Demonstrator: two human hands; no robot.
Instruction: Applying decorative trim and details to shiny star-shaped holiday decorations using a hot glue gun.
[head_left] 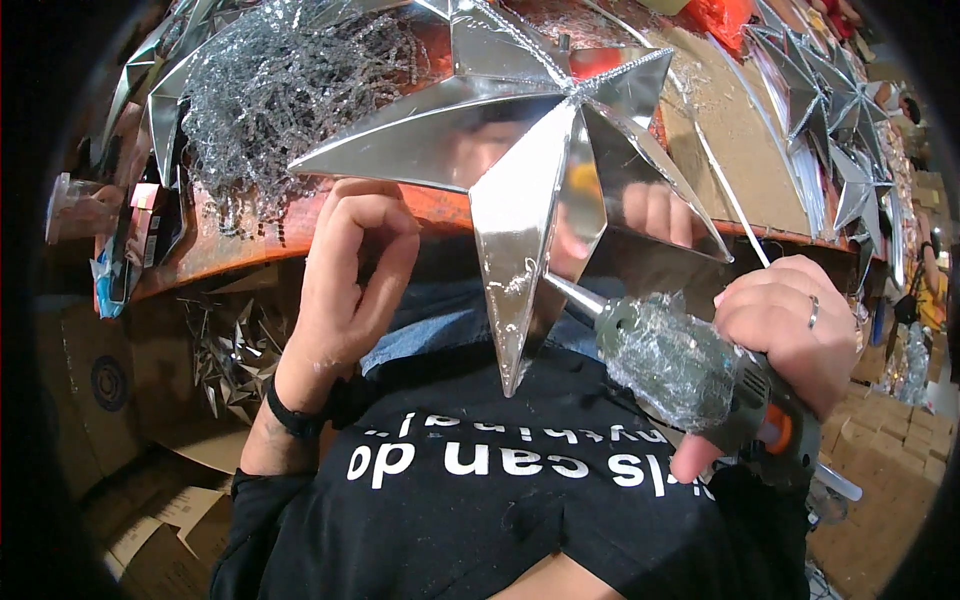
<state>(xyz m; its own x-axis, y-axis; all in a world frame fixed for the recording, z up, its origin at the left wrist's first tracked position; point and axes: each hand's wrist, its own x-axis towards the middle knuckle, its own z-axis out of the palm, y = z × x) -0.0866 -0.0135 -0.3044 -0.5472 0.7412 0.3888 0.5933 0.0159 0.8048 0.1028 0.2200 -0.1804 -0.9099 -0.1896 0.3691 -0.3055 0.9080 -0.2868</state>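
A large shiny silver star (515, 220) with raised, folded points stands at the table's front edge. Silver trim runs along some of its upper ridges, and clear glue marks dot the lowest point. My right hand (795, 330), wearing a ring, is wrapped round a dark green glue gun (670, 360) covered in crinkled clear film. Its metal nozzle meets the middle ridge of the star's lowest point, or sits just short of it. My left hand (360, 260) is closed in a pinch just under the star's left point; whatever lies between its fingertips is too small to make out.
A heap of silver tinsel-like strands (290, 100) lies on the orange table (220, 250). More silver stars (835, 110) are stacked at the right, beside a cardboard sheet (750, 150). A white cord (730, 190) runs toward my right hand. Cardboard boxes (100, 370) stand below left.
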